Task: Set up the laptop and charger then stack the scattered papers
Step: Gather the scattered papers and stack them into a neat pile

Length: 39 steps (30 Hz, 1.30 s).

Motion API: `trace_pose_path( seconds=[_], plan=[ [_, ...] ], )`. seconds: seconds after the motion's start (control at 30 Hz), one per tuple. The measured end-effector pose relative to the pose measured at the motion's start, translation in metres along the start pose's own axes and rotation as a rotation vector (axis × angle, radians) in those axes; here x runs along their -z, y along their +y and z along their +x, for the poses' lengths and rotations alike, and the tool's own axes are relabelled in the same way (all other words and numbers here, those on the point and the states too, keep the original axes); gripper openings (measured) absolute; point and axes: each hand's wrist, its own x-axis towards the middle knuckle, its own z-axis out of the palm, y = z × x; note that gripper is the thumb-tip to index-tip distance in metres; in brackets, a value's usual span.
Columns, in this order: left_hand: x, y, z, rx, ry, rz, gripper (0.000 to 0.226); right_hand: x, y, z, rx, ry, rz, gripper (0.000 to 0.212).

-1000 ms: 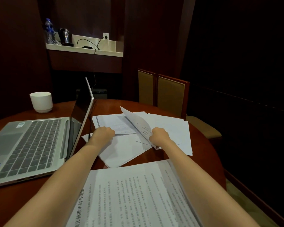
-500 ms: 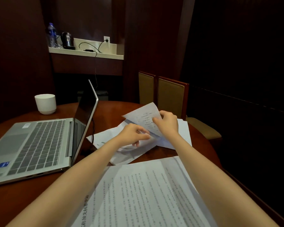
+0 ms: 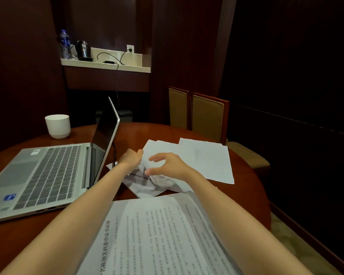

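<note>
On the round table point(image 3: 139, 133), the open laptop point(image 3: 48, 175) sits by the left edge. The scattered papers point(image 3: 203, 157) lie toward the far right edge. The left hand point(image 3: 130, 158) curls at their left border, but whether it grips them cannot be told. The right hand point(image 3: 167, 165) hovers above them, fingers spread wide. Printed sheets point(image 3: 157, 235) lie at the near edge.

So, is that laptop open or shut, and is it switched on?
Open: the laptop's screen stands raised above the exposed keyboard. It looks dark but is seen nearly edge-on, so on or off: cannot tell.
</note>
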Motion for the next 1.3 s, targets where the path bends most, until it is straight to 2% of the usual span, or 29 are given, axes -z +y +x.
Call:
trace_pose_path(
  seconds=[0.1,0.17,0.23,0.3,0.47,0.63,0.7,0.73,0.77,0.8,0.87,0.9,0.97,1.07,1.17,1.3],
  plan=[
    [0.002,-0.005,-0.003,0.071,-0.027,0.069,0.06,0.006,0.015,0.007,-0.131,0.193,0.054,0.039],
    [0.004,-0.005,-0.003,0.104,-0.069,0.105,0.063,0.018,0.03,0.009,-0.366,0.33,-0.012,0.039],
    [0.006,-0.004,-0.001,0.128,-0.1,0.097,0.06,0.03,0.042,0.005,-0.606,0.372,-0.014,0.045],
    [0.01,-0.001,-0.003,0.162,-0.12,0.052,0.052,0.039,0.049,0.0,-0.716,0.358,0.103,0.051],
    [0.005,0.006,-0.007,0.167,-0.177,0.1,0.051,0.051,0.044,-0.006,-0.796,0.343,0.382,0.053],
    [0.002,0.003,-0.005,0.171,-0.156,0.184,0.043,0.051,0.033,-0.011,-0.881,0.183,0.298,0.038],
    [0.0,0.0,0.002,0.11,-0.16,0.265,0.037,0.048,0.034,-0.011,-0.858,0.183,0.204,0.042],
    [-0.001,-0.005,0.002,0.001,-0.183,0.352,0.035,0.047,0.034,-0.012,-0.833,0.217,0.167,0.042],
    [-0.004,-0.008,0.005,0.01,-0.16,0.246,0.033,0.046,0.033,-0.013,-0.8,0.253,0.144,0.04],
    [-0.001,-0.006,0.0,0.081,-0.127,0.027,0.03,0.044,0.034,-0.011,-0.781,0.263,0.152,0.039],
    [0.005,-0.004,-0.007,0.025,-0.015,-0.037,0.015,0.041,0.037,-0.011,-0.763,0.306,0.219,0.043],
    [0.005,-0.002,-0.004,0.01,0.029,-0.069,0.016,0.041,0.039,-0.01,-0.75,0.365,0.259,0.049],
    [0.005,-0.001,-0.002,-0.021,0.072,-0.099,0.031,0.043,0.041,-0.01,-0.693,0.425,0.375,0.054],
    [0.008,0.009,-0.008,-0.11,0.047,-0.23,0.021,0.052,0.032,-0.011,-0.537,0.527,0.581,0.042],
    [0.009,0.019,-0.013,-0.197,0.048,-0.367,0.034,0.061,0.022,-0.012,-0.325,0.66,0.582,0.041],
    [0.012,0.038,-0.02,-0.283,0.077,-0.479,0.039,0.074,0.011,-0.018,-0.147,0.745,0.568,0.036]
  ],
)
